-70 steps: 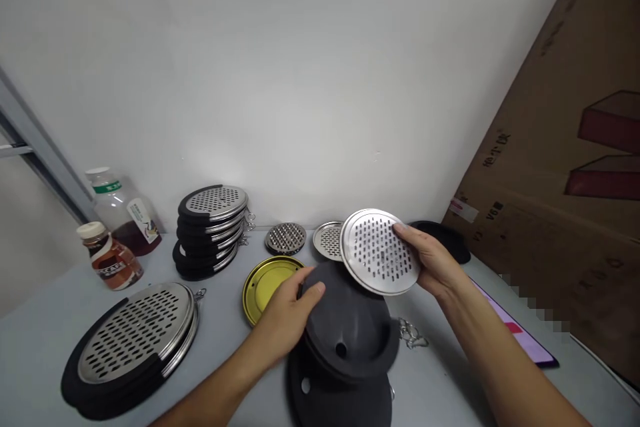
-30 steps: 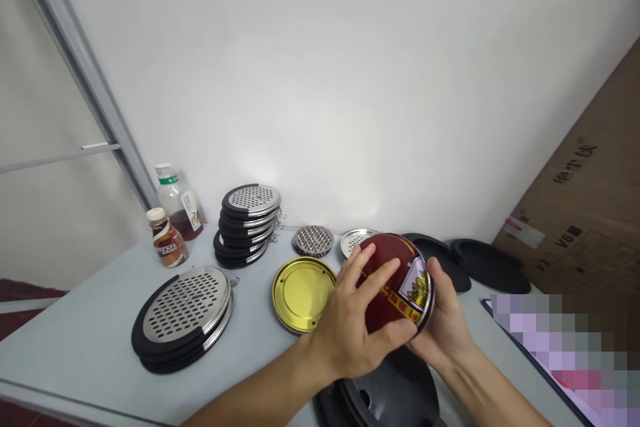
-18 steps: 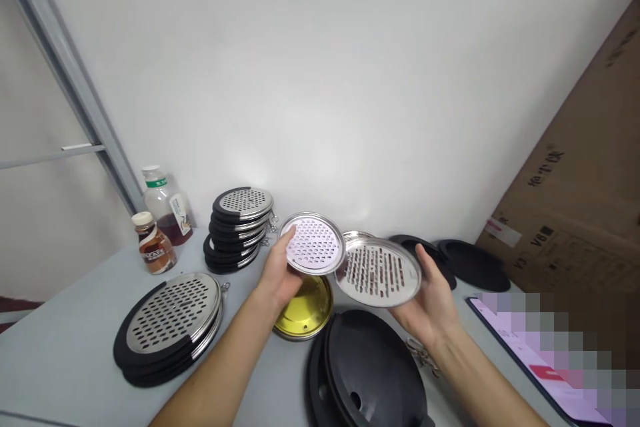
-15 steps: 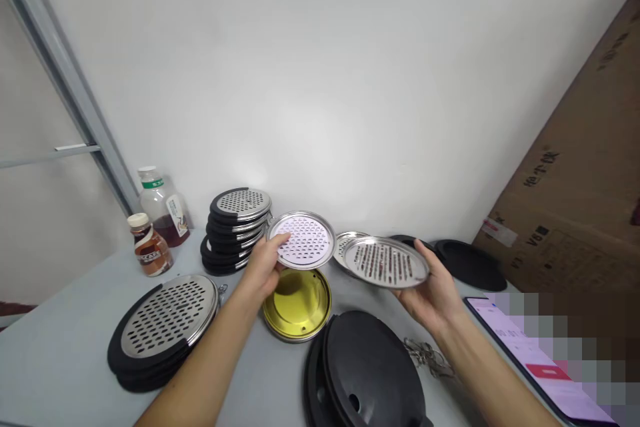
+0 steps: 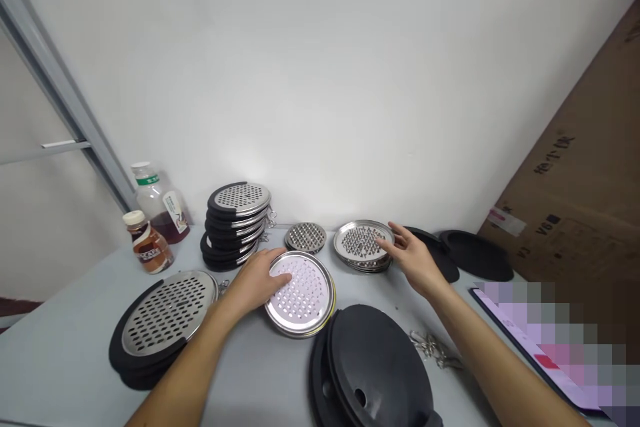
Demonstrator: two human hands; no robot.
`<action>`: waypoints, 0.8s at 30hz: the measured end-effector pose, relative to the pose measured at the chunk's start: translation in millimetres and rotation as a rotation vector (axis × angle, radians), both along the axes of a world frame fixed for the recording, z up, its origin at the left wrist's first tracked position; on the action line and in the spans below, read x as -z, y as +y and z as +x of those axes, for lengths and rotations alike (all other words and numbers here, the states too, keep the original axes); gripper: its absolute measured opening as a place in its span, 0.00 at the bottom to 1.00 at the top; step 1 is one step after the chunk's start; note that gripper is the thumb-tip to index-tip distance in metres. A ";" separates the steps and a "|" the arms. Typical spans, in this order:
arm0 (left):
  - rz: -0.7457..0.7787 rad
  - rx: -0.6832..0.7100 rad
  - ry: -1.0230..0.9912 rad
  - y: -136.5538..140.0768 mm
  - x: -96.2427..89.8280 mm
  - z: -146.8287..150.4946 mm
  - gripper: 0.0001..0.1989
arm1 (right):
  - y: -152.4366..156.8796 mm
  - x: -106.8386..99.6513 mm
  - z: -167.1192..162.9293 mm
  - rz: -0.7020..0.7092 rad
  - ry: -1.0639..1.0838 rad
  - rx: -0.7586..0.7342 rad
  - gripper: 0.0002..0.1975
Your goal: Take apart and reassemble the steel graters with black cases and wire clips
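Note:
My left hand [image 5: 257, 280] has its thumb on top of a round metal grater disc [image 5: 300, 297] and its fingers at the disc's edge. The disc lies over the yellow round plate, of which only a thin rim [image 5: 335, 303] shows. To the right, my right hand [image 5: 415, 259] is spread, thumb and fingers apart, at the right edge of a stack of metal grater discs [image 5: 361, 240]. Its fingertips reach over the top disc; whether they touch it I cannot tell. A smaller stack of perforated discs [image 5: 306, 237] stands between the hands, near the wall.
Black-rimmed graters stand in a tall stack [image 5: 240, 220] and a lower pile [image 5: 165, 320]. Black round covers [image 5: 380, 367] lie in front, with metal clips [image 5: 435, 350] beside them. Two bottles [image 5: 150, 243] [image 5: 167, 210], black trays [image 5: 475, 255], a phone [image 5: 530, 347] and a cardboard box [image 5: 565, 213] surround the area.
My left hand has lowered the grater disc onto the yellow plate. My right hand no longer holds up the slotted disc and has opened beside the disc stack. The small discs have come into view.

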State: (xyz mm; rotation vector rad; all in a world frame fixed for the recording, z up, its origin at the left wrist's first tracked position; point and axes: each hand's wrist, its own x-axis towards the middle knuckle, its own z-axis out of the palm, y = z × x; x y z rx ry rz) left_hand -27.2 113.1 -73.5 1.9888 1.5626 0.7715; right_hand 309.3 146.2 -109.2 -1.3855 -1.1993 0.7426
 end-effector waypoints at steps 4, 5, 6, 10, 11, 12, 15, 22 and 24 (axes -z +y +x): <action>0.055 0.004 0.115 -1.2 3.1 -1.5 0.29 | -5.6 1.2 9.7 0.033 -0.272 0.029 0.36; 0.068 0.006 0.133 -2.8 2.1 -0.9 0.28 | -10.0 -0.4 8.5 0.069 -0.346 0.053 0.33; 0.077 0.013 0.145 -4.8 0.7 0.0 0.28 | -15.6 -2.6 5.5 0.116 -0.404 0.076 0.30; 0.079 0.137 0.199 -14.8 -3.3 5.5 0.31 | -44.5 -12.8 -22.0 0.267 -0.418 -0.033 0.19; 0.078 0.170 0.221 -16.8 -3.2 6.7 0.33 | -51.8 -14.8 -30.8 0.279 -0.422 -0.119 0.18; 0.080 0.193 0.242 -18.3 -2.6 7.5 0.35 | -58.6 -16.5 -39.6 0.287 -0.441 -0.218 0.16; 0.090 0.210 0.273 -20.1 -0.3 8.9 0.35 | -73.7 -19.9 -61.2 0.308 -0.528 -0.521 0.15; 0.115 0.191 0.252 -19.6 -1.6 10.5 0.26 | -83.2 -22.5 -74.0 0.294 -0.643 -0.747 0.15; 0.113 0.190 0.247 -19.6 -1.9 10.9 0.25 | -83.6 -23.0 -73.7 0.288 -0.664 -0.750 0.15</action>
